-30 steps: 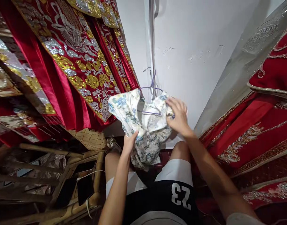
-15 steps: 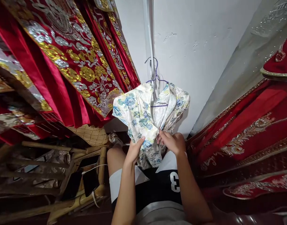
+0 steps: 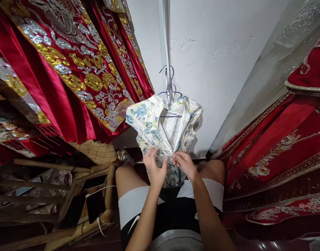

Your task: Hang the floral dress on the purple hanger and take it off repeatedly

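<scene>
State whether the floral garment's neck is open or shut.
Open: the floral garment parts in a V at the neck, showing pale lining and the purple hanger bar. Below the right hand, cannot tell.

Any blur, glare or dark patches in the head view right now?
Head view: left hand blurred, right hand crisper; head view: bright glints on the red embroidered cloth; head view: heavy shadow around the bamboo furniture at lower left, hiding detail.

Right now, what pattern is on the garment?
The garment has blue flowers on white, clearest in the head view.
</scene>
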